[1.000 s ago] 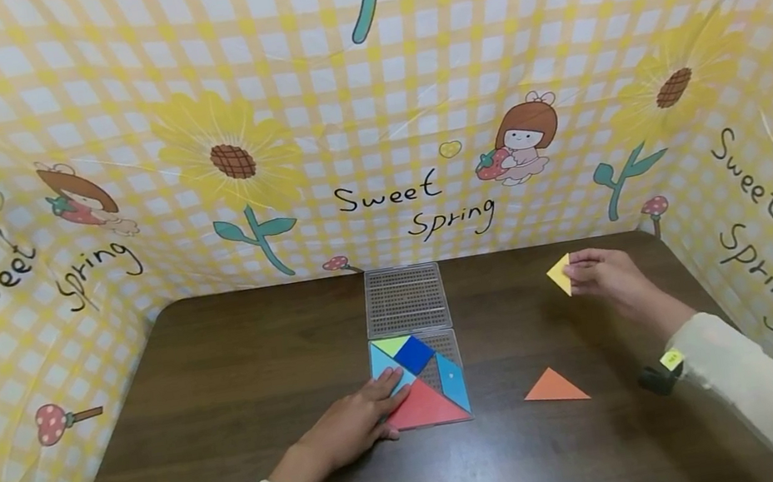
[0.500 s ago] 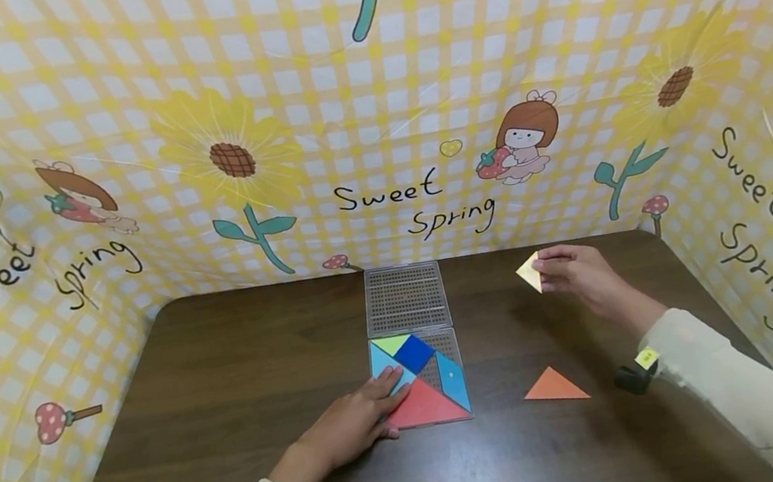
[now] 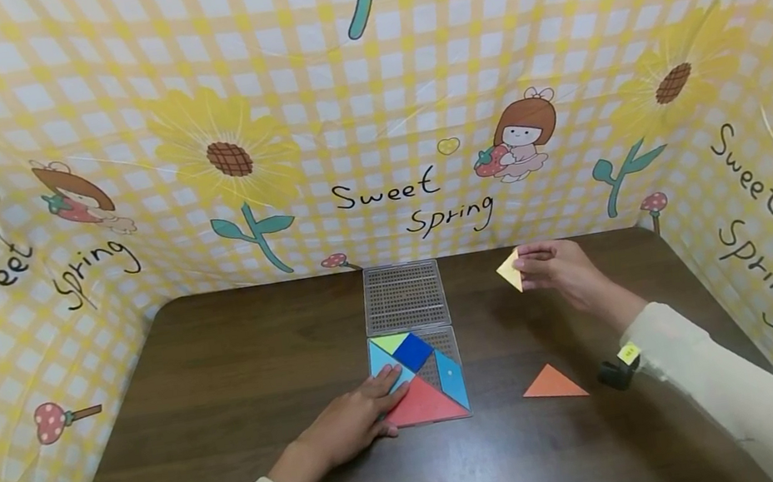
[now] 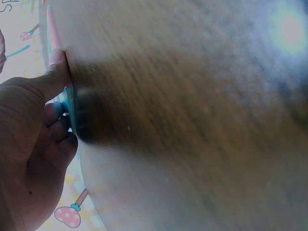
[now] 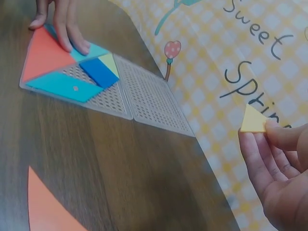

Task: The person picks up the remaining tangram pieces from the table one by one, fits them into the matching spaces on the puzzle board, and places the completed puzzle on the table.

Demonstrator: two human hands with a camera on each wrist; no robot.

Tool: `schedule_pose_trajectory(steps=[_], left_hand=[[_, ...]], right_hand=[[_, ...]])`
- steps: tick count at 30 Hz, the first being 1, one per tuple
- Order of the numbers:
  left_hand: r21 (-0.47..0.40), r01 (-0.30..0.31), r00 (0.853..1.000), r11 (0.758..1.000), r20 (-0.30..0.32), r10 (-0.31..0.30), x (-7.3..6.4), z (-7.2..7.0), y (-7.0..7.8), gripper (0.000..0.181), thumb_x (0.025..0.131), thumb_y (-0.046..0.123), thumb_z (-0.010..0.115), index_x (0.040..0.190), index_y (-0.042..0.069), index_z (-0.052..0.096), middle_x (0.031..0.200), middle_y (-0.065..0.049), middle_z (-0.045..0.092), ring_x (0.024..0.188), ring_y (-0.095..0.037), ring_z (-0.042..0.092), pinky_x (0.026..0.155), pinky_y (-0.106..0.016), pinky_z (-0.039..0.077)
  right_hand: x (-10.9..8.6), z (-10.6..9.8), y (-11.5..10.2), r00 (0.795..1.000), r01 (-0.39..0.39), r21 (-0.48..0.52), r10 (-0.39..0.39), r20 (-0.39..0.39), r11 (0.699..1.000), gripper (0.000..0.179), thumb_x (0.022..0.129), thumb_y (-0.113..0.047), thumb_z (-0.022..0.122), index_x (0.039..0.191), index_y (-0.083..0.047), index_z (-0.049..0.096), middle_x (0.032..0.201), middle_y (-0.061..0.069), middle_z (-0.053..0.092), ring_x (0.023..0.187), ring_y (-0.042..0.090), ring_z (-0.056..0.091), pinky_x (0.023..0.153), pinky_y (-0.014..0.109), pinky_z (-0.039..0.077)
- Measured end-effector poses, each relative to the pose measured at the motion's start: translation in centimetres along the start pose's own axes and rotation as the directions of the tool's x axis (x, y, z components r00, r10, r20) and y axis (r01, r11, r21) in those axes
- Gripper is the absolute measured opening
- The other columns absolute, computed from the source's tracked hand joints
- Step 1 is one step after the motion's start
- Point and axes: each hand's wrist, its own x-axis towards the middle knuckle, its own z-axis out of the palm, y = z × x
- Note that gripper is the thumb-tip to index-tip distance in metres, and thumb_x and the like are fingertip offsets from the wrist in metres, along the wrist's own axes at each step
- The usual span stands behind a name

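Observation:
My right hand (image 3: 570, 275) pinches a small yellow triangle tangram piece (image 3: 510, 272) between thumb and fingers, held above the table's back right. My left hand (image 3: 354, 419) lies with extended fingers on the light blue triangle (image 3: 380, 357) and red triangle (image 3: 429, 403), at the left side of a clear tangram case (image 3: 442, 339). Also in that case are a green triangle (image 3: 389, 343), a dark blue square (image 3: 414, 352) and a blue parallelogram (image 3: 452, 382). Bare dotted base shows between and beside these pieces. In the left wrist view, the thumb (image 4: 57, 72) touches the case's near edge.
The case's unfolded lid (image 3: 405, 297) lies flat behind it, by the table's back edge. An orange triangle (image 3: 553, 385) lies on the wooden table (image 3: 235, 341) to the case's right. Checked cloth (image 3: 292, 121) walls the table at back and sides.
My right hand has moved left with the yellow triangle, toward the case lid and slightly farther back. The left hand and the pieces in the case have stayed put.

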Motion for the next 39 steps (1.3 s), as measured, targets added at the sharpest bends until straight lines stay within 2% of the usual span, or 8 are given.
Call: schedule_pose_trajectory(steps=[6, 14, 23, 31, 39], left_hand=[[-0.005, 0.005, 1.000, 1.000, 0.006, -0.005, 0.0, 0.1, 0.0, 0.064, 0.101, 0.033, 0.064, 0.157, 0.013, 0.041, 0.169, -0.012, 0.027, 0.153, -0.037, 0.033, 0.114, -0.053, 0.044], [0.000, 0.022, 1.000, 1.000, 0.019, -0.022, 0.0, 0.1, -0.2, 0.064, 0.102, 0.037, 0.063, 0.158, 0.016, 0.040, 0.170, -0.009, 0.025, 0.154, -0.035, 0.032, 0.115, -0.052, 0.043], [-0.005, 0.003, 1.000, 1.000, 0.008, -0.003, 0.1, 0.1, -0.2, 0.063, 0.102, 0.034, 0.064, 0.157, 0.014, 0.041, 0.169, -0.011, 0.027, 0.153, -0.036, 0.034, 0.114, -0.053, 0.044], [0.008, -0.004, 1.000, 1.000, -0.001, 0.004, 0.0, 0.2, -0.2, 0.064, 0.101, 0.035, 0.063, 0.157, 0.014, 0.042, 0.169, -0.012, 0.028, 0.153, -0.036, 0.034, 0.112, -0.052, 0.046], [0.012, 0.003, 1.000, 1.000, 0.005, -0.003, 0.0, 0.3, -0.2, 0.064, 0.102, 0.036, 0.063, 0.158, 0.015, 0.040, 0.170, -0.011, 0.026, 0.154, -0.035, 0.033, 0.113, -0.051, 0.046]], right_hand=[[0.4, 1.0, 0.0, 1.000, -0.010, -0.037, 0.009, -0.012, 0.999, 0.035, 0.099, -0.003, 0.066, 0.128, 0.012, 0.053, 0.091, -0.006, 0.068, 0.083, 0.008, 0.070, 0.076, 0.025, 0.062], [0.8, 2.6, -0.1, 1.000, -0.011, -0.013, 0.011, 0.001, 1.000, 0.027, 0.098, 0.001, 0.066, 0.121, 0.010, 0.055, 0.088, -0.005, 0.069, 0.082, 0.010, 0.071, 0.076, 0.026, 0.063], [1.3, 4.7, 0.4, 1.000, -0.021, -0.035, 0.022, 0.016, 0.999, 0.029, 0.096, 0.000, 0.068, 0.119, 0.013, 0.056, 0.090, 0.000, 0.070, 0.082, 0.012, 0.072, 0.078, 0.027, 0.063], [1.2, 7.2, 1.4, 0.999, -0.031, -0.038, 0.032, 0.039, 0.999, 0.026, 0.095, 0.005, 0.067, 0.117, 0.012, 0.057, 0.090, 0.004, 0.070, 0.079, 0.014, 0.073, 0.076, 0.031, 0.064], [0.9, 9.1, 2.8, 0.996, -0.034, -0.069, 0.039, 0.077, 0.997, 0.027, 0.095, 0.004, 0.068, 0.118, 0.014, 0.057, 0.094, 0.008, 0.068, 0.078, 0.015, 0.073, 0.075, 0.029, 0.064]])
